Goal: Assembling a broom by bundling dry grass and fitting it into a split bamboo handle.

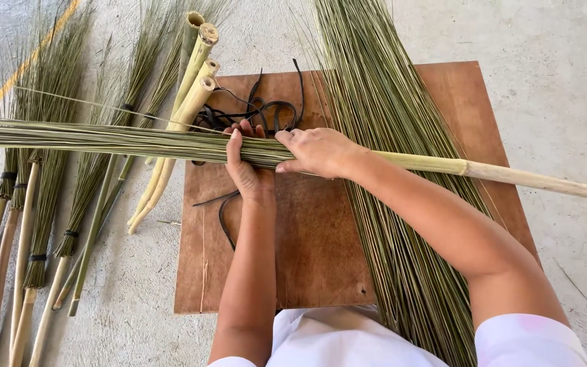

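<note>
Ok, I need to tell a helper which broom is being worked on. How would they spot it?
Start at the brown wooden board on the concrete floor. Lying crosswise above it is one broom, gripped by the left hand and right hand. Unlike the finished brooms on the floor at left, it is held up, its pale handle pointing right.

My hands (287, 153) have bare wooden board (293, 251) just below them to pass over. Ahead, tangled black straps (259, 112) and loose bamboo sticks (188, 102) block the way. A thick pile of green stalks (388, 170) bars the right; finished brooms (42, 204) crowd the concrete floor (565, 68) to the left.
</note>
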